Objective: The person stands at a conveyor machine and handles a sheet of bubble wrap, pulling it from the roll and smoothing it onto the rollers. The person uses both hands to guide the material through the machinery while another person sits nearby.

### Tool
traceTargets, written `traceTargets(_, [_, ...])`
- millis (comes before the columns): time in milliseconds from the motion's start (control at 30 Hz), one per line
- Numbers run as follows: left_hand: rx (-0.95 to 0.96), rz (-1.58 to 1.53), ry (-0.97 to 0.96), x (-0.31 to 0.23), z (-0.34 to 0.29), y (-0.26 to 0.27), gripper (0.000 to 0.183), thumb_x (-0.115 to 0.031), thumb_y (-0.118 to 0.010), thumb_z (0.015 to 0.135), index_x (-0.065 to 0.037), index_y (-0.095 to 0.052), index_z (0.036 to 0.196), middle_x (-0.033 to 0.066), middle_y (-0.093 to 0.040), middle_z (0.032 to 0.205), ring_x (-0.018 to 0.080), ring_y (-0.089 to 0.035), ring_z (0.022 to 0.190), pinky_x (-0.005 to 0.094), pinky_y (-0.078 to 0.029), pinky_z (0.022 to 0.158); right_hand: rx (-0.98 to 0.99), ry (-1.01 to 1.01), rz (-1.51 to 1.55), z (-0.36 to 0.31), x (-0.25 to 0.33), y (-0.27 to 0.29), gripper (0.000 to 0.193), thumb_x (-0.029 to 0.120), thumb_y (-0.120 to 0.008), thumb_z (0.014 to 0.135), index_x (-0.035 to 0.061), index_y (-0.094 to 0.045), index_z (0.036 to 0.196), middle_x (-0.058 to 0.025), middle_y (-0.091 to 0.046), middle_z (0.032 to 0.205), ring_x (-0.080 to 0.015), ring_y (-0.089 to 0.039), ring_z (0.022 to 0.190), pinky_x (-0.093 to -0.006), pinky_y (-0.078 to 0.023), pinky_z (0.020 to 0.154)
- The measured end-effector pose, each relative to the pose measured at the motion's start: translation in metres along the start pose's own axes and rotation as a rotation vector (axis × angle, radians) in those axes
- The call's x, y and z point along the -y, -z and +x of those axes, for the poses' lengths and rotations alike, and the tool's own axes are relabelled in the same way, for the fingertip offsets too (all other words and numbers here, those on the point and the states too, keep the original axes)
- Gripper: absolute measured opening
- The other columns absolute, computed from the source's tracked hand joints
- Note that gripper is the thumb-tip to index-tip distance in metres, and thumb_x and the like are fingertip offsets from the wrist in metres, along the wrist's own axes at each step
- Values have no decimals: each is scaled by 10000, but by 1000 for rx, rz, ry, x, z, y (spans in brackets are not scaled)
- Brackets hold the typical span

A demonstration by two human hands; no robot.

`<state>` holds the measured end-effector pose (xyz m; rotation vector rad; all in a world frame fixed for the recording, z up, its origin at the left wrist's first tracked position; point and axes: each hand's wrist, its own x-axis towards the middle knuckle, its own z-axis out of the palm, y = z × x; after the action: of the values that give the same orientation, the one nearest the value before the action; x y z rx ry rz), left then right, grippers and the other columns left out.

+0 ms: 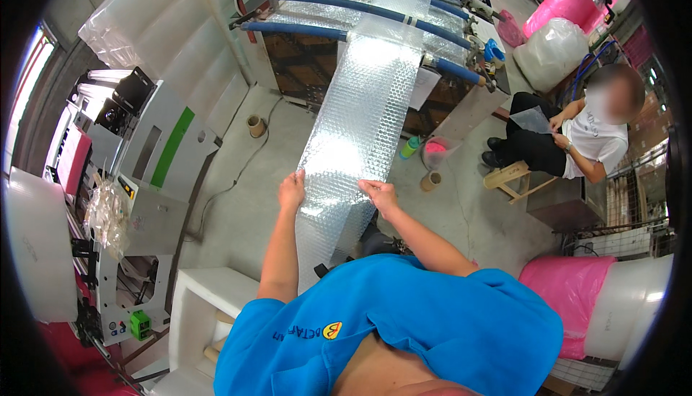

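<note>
A long strip of clear bubble wrap [364, 100] slopes down toward me from the blue rollers [339, 3] of a machine. At its left edge my left hand [292, 191] is closed, thumb and fingers pinching the film. My right hand [380, 195] grips the strip near its right edge, fingers closed on the sheet. Between my hands the wrap lies fairly flat and shiny. Its lower end hangs down in front of my body, partly hidden by my blue shirt.
On the right a person [602, 125] sits on a wooden stool [508, 179] holding a clear sheet. A green bottle [409, 148], a clear bin with pink contents [435, 149] and cardboard cores [430, 181] stand on the floor. A cable [238, 177] and a grey machine [155, 179] are left.
</note>
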<state>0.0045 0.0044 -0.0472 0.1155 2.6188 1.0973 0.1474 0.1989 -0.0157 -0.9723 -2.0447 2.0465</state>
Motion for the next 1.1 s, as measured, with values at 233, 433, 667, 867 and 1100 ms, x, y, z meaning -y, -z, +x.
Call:
traceTargets(233, [-1, 129, -17, -2, -2, -7, 467, -447, -420, 797, -9, -512, 931, 223, -550, 840, 374, -513, 824, 410, -403, 697, -170, 62, -102, 19, -28, -14, 216, 232, -681, 641, 34, -636, 714, -17, -602, 630, -67, -503, 528, -216, -399, 503])
traceTargets(433, [24, 164, -21, 20, 3, -26, 467, -444, -401, 809, 12, -493, 851, 232, -539, 834, 379, -509, 809, 420, -394, 686, -141, -43, -261, 31, -46, -14, 183, 214, -706, 597, 62, -629, 665, -2, -583, 603, -61, -492, 523, -222, -385, 483])
traceTargets(667, [35, 155, 7, -16, 39, -39, 444, -444, -369, 820, -19, -489, 864, 220, -551, 825, 384, -511, 812, 444, -397, 674, -162, 0, -215, 78, -52, -2, 190, 251, -685, 607, 85, -634, 685, -51, -595, 614, -112, -538, 543, -255, -410, 512])
traceTargets(867, [17, 229, -36, -52, 103, -68, 438, -438, -363, 823, -19, -490, 856, 225, -551, 823, 397, -508, 795, 455, -392, 668, -233, 50, -219, 136, -2, 21, 160, 194, -686, 623, 59, -626, 683, -10, -594, 595, -60, -509, 517, -215, -392, 481])
traceTargets(1100, [-58, 80, -119, -107, 165, -92, 435, -438, -374, 817, -22, -497, 850, 226, -550, 798, 397, -509, 782, 441, -395, 663, -275, 125, -223, 201, 40, 54, 158, 188, -682, 627, 53, -624, 685, -10, -591, 616, -66, -513, 552, -212, -399, 513])
